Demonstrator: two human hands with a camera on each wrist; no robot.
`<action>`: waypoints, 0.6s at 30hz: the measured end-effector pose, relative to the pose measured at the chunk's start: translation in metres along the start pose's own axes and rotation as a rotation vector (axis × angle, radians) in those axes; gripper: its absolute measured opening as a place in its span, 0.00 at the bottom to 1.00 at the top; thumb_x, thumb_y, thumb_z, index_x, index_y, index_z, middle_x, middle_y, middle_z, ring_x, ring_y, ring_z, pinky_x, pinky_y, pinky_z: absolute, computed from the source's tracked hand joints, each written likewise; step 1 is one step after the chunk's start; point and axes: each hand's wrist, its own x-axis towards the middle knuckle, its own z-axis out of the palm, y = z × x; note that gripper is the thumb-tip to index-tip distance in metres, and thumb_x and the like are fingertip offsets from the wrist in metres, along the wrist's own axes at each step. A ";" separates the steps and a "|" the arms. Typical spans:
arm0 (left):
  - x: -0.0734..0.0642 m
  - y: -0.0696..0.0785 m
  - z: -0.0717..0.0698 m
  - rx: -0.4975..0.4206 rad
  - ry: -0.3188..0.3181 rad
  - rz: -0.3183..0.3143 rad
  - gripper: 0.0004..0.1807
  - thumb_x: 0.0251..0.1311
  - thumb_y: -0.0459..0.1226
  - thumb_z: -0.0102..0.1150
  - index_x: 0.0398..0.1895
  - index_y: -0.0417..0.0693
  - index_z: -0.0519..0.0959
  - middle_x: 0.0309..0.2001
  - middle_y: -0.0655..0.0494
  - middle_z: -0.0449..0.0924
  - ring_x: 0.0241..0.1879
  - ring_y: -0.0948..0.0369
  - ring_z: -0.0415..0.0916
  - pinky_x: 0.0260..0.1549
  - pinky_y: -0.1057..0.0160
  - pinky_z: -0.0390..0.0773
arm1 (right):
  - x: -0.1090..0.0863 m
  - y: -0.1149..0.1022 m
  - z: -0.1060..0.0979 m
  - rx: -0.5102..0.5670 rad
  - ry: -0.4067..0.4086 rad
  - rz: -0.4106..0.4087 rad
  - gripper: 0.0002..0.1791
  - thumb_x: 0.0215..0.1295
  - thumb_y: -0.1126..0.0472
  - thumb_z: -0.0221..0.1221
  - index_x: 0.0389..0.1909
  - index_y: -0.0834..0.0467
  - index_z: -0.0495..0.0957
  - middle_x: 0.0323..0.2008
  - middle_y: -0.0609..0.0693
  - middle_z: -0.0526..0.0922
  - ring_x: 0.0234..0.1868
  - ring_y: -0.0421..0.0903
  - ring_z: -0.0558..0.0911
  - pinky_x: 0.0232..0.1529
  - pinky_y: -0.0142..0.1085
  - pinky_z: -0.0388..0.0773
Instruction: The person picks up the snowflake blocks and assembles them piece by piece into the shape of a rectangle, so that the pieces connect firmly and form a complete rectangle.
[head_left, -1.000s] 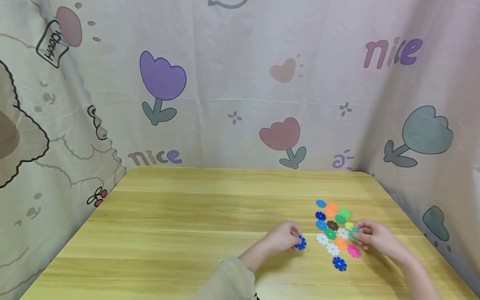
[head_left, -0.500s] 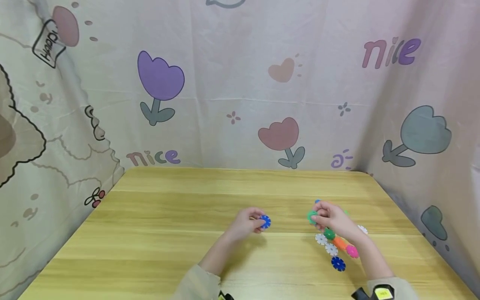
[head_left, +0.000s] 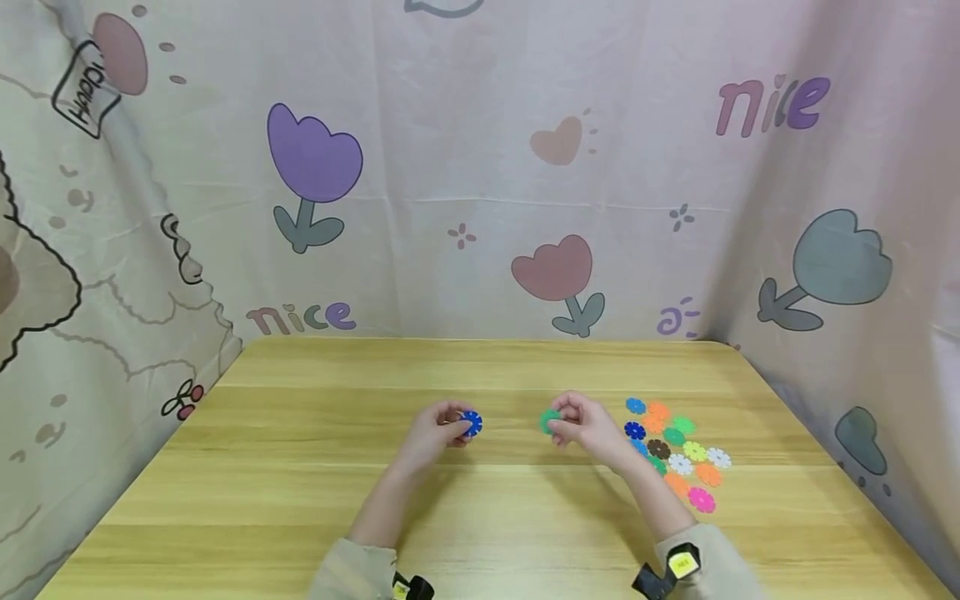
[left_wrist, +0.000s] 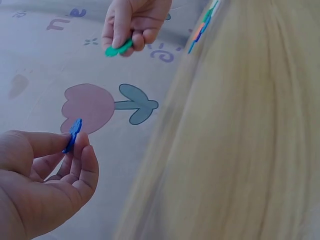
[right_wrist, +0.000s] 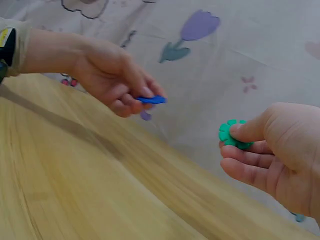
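Observation:
My left hand (head_left: 437, 433) pinches a dark blue notched plastic disc (head_left: 472, 423) between thumb and fingers, above the middle of the table. Facing it, my right hand (head_left: 588, 427) pinches a green notched disc (head_left: 550, 421) by its edge. A gap separates the two discs. In the left wrist view the blue disc (left_wrist: 73, 135) appears nearly edge-on, and the green disc (left_wrist: 119, 48) is tilted beyond it. From the right wrist the green disc (right_wrist: 234, 133) shows its toothed rim under the thumb.
Right of my right hand, several notched discs in mixed colours lie on the wooden table (head_left: 315, 483), among them a pink disc (head_left: 702, 500) and a brown disc (head_left: 658, 449). My right forearm covers part of this group. A printed curtain (head_left: 420, 167) hangs behind the table.
Both hands have moved left over the table and up from it. The right hand has lifted the green disc out of the group; the left hand has kept its blue disc throughout.

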 end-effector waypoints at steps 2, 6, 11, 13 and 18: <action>0.000 0.002 -0.002 0.000 0.021 -0.010 0.10 0.59 0.23 0.52 0.44 0.29 0.74 0.32 0.47 0.73 0.28 0.61 0.75 0.31 0.64 0.79 | 0.006 -0.001 0.011 0.008 0.002 -0.021 0.10 0.62 0.71 0.55 0.43 0.71 0.69 0.30 0.57 0.79 0.30 0.50 0.80 0.32 0.37 0.80; 0.000 0.003 -0.005 0.016 0.053 -0.032 0.11 0.60 0.25 0.52 0.45 0.30 0.74 0.33 0.47 0.74 0.29 0.61 0.75 0.32 0.64 0.79 | 0.018 -0.005 0.030 -0.023 0.038 -0.057 0.09 0.62 0.71 0.56 0.42 0.69 0.71 0.30 0.60 0.79 0.28 0.50 0.79 0.29 0.34 0.79; 0.001 0.004 -0.004 -0.006 0.071 -0.066 0.11 0.61 0.26 0.52 0.46 0.31 0.74 0.31 0.48 0.76 0.27 0.61 0.75 0.30 0.65 0.78 | 0.021 -0.025 0.050 -0.046 0.103 -0.106 0.08 0.59 0.75 0.56 0.39 0.71 0.72 0.28 0.67 0.79 0.26 0.60 0.78 0.25 0.34 0.77; 0.000 0.005 -0.003 -0.022 0.071 -0.061 0.11 0.61 0.25 0.52 0.46 0.30 0.74 0.31 0.48 0.76 0.26 0.61 0.74 0.29 0.65 0.78 | 0.019 -0.033 0.056 -0.020 0.113 -0.110 0.08 0.59 0.77 0.55 0.40 0.72 0.72 0.29 0.68 0.79 0.26 0.62 0.78 0.26 0.37 0.78; -0.002 0.007 0.000 -0.042 0.050 -0.037 0.11 0.61 0.26 0.52 0.46 0.28 0.73 0.31 0.46 0.77 0.25 0.61 0.76 0.29 0.64 0.79 | 0.016 -0.036 0.064 0.007 0.129 -0.112 0.08 0.59 0.77 0.55 0.41 0.72 0.72 0.31 0.64 0.80 0.27 0.57 0.79 0.28 0.41 0.80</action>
